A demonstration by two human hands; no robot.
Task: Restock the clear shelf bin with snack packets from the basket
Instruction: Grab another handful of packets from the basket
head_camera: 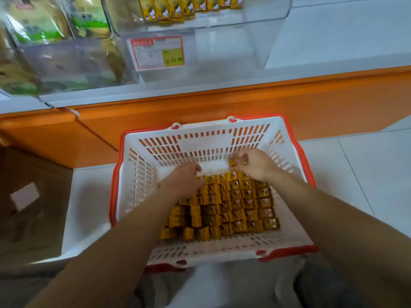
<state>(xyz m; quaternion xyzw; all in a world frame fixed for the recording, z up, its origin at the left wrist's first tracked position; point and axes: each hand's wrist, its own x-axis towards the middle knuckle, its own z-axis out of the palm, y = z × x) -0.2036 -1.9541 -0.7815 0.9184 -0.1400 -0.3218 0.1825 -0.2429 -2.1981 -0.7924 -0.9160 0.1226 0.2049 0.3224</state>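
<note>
At the basket's (213,138) 12 o'clock end, both hands were placed over the snack packets (224,210). The R hand (255,164) was closed in a pinch on one yellow packet (234,162) at the far row's 3 o'clock end. The L hand (186,177) was curled down at the row's 9 o'clock end; whether anything was gripped couldn't be told. The rest of the packets were laid in rows running 12 to 6, each w/ long axis approx. 9–3, so at 6 o'clock from the fingers. The clear shelf bin (200,63) was set at 12 o'clock, well apart and higher, w/ yellow stock (184,10) at its back. The R hand was judged slightly nearer it.
</note>
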